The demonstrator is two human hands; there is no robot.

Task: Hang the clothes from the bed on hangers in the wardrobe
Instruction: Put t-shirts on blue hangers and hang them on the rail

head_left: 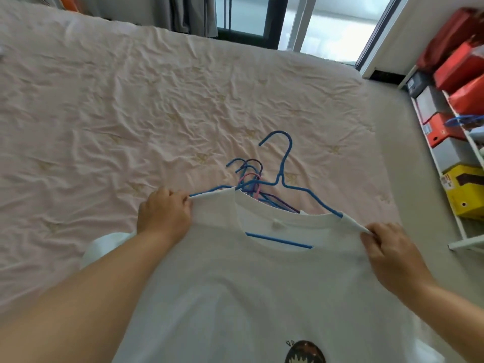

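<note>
Nearest the camera, a white shirt (pixel 262 284) hangs toward 6 o'clock with a dark cartoon print at the bottom edge of view. Its shoulders are stretched across a blue hanger (pixel 281 179) already threaded through the neck.

The left hand (pixel 165 213) pinches the shirt's shoulder at 9 o'clock from the collar, fingers curled round the cloth and the hanger's tip. The right hand (pixel 390 247) pinches the other shoulder at 3 o'clock in the same way. Both hands are closed on the shirt over the hanger's ends; neither holds anything else.

The hanger's long axis runs from 10 o'clock to 4 o'clock between the two hands, and its hook points up and away toward 12. The hook lies midway between the hands, so neither is clearly nearer. I judge that one hand must let go of a shoulder and take the hook before the shirt can go to the wardrobe, which is not in view.

Just past the collar, at 12 o'clock, a bunch of spare hangers (pixel 248 179) in blue, purple and pink lies on the bed (pixel 131 113), partly under the held hanger. The bed spreads beyond, wrinkled and pink.

At 2 o'clock a white rack (pixel 445 163) against the wall holds red and yellow boxes. At 12 o'clock, farthest off, stands a glass door (pixel 327 30).
</note>
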